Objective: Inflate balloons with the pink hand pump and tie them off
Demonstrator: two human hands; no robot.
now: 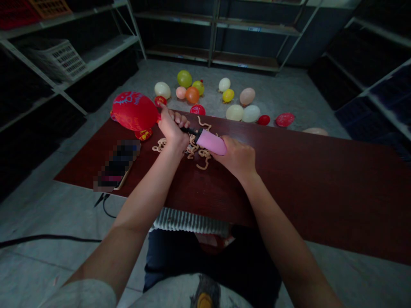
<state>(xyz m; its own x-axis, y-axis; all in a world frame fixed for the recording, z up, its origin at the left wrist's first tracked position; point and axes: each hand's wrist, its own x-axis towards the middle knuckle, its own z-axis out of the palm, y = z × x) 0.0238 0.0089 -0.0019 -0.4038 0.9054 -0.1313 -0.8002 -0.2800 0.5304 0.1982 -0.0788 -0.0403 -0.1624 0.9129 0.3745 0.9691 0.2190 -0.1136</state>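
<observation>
My right hand (237, 157) is wrapped round the pink barrel of a balloon pump (210, 141), which slants over the table. At the pump's black end, my left hand (173, 126) is closed around the nozzle end and the neck of a red balloon (135, 110). The balloon is inflated, carries a printed pattern and juts out to the left. Its neck is mostly hidden by my left fingers. Beneath the pump lies a loose pile of thin, beige, uninflated balloons (203, 164). A small red and gold wrapper-like thing (143, 134) sits under the red balloon.
A phone (118, 164) lies on the left of the dark red table (305, 184). Several inflated balloons (192, 95) rest on the floor beyond its far edge. Shelves (212, 25) line the back and sides, with a white basket (67, 60) at left. A black cable (48, 237) crosses the floor.
</observation>
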